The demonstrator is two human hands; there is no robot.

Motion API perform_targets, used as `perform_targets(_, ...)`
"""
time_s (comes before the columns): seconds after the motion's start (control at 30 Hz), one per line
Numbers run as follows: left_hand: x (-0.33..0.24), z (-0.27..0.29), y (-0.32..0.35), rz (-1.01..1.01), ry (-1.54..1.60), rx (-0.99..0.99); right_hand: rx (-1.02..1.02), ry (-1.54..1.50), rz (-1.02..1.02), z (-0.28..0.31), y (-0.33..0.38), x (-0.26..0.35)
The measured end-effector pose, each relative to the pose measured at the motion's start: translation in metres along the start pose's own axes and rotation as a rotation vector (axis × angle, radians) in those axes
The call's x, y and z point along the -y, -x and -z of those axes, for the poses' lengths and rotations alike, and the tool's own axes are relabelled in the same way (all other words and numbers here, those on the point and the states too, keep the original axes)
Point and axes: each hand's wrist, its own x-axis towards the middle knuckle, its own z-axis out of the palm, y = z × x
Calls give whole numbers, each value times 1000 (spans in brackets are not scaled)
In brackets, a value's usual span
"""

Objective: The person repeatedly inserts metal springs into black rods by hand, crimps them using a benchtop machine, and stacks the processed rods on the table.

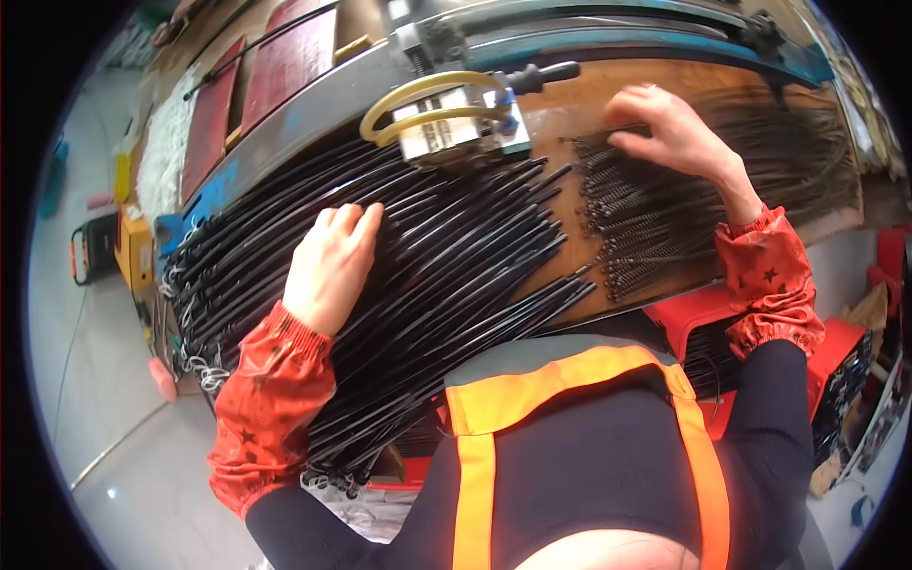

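Note:
Many long black tubes (446, 247) lie side by side in a wide bundle, slanting up toward the right. My left hand (334, 261) is on top of them at the left, its fingers bent down and closed on a black tube; the thumb is hidden. Over a row of thin dark cables with coiled ends (617, 228), my right hand (670, 133) is raised with the fingers curled and the thumb close to them. Whatever is in that pinch is too small or blurred to name. Between the hands stands a metal clamping fixture (442, 123) with a looped yellowish hose (408, 90).
A blue rail (608, 43) runs across the back of the wooden worktop (570, 256). White loops (195, 366) hang at the tubes' left ends. Red bins (693, 313) stand below at the right. A yellow box (135, 249) is on the left.

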Motion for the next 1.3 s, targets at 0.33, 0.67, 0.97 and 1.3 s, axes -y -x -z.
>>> perform_targets(0.33,14,-21,-8,-61,271,-169,39,14,-1,-12,17,9)
perform_targets(0.67,-69,-3,-52,-122,166,-134,48,-406,116,-31,16,31)
perform_targets(0.97,-111,2,-88,-139,178,-121,-253,-411,175,-40,43,28)
perform_targets(1.3,-137,35,-110,-196,78,-104,-538,46,323,-37,46,25)
